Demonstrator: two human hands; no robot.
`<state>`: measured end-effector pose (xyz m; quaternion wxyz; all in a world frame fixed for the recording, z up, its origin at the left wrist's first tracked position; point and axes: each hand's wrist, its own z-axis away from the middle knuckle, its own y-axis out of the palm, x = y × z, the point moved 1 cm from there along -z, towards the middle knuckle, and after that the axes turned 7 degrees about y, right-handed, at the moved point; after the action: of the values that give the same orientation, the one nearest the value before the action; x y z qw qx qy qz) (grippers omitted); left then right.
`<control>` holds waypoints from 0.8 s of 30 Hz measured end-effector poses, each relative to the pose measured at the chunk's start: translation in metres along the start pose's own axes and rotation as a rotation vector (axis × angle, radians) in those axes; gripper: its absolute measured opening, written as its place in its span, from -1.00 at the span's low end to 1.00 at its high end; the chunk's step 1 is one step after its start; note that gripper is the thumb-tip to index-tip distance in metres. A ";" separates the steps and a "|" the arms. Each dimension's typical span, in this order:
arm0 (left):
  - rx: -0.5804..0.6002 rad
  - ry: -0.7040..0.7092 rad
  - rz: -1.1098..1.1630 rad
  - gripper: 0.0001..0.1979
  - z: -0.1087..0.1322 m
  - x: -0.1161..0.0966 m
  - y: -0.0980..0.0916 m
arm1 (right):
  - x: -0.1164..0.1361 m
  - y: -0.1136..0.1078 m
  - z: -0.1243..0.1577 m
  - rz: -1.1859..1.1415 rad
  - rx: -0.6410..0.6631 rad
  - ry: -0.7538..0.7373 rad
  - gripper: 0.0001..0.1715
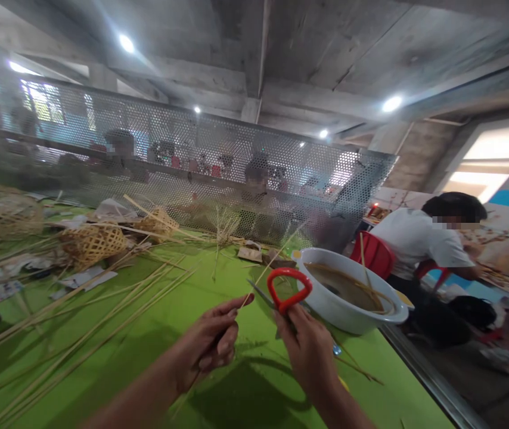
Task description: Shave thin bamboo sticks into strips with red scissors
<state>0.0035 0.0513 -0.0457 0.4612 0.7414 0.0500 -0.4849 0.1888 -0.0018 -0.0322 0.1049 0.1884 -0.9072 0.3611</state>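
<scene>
My left hand (212,345) is closed in a pinch around a thin bamboo strip (269,262) that runs up and to the right from my fingertips. My right hand (309,351) grips a pair of scissors with a red handle loop (288,289); their grey blades (261,294) point left toward the strip near my left fingertips. Both hands hover above the green table (147,333).
A white basin (353,298) of brown liquid stands just right of the scissors. Long bamboo strips (98,322) lie across the table's left. Woven baskets (93,241) sit at the back left. A perforated metal screen (219,173) closes the far side. A seated person (424,244) is at the right.
</scene>
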 end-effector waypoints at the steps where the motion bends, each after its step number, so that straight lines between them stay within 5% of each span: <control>1: -0.009 -0.001 0.006 -0.58 0.000 0.000 0.000 | 0.002 0.001 0.002 0.008 0.007 -0.018 -0.75; 6: -0.058 0.005 0.012 -0.60 -0.003 -0.001 0.000 | 0.007 0.004 0.004 0.049 0.130 -0.108 -0.76; 12: -0.026 0.040 -0.020 -0.57 -0.004 0.002 -0.005 | -0.003 0.000 -0.001 0.060 -0.001 -0.068 -0.76; 16: -0.117 0.037 0.001 -0.57 -0.006 0.002 -0.006 | 0.014 0.004 0.006 -0.024 0.159 -0.108 -0.76; 18: -0.154 0.043 -0.056 -0.56 -0.007 0.002 -0.005 | 0.016 0.005 0.005 -0.131 0.220 -0.020 -0.77; 24: -0.048 -0.045 -0.421 -0.42 -0.006 0.007 0.005 | -0.011 0.002 -0.010 -0.810 0.409 0.639 -0.59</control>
<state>0.0135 0.0502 -0.0473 0.3683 0.6922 0.2052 -0.5858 0.1984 0.0097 -0.0300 0.4668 0.4198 -0.5966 0.5000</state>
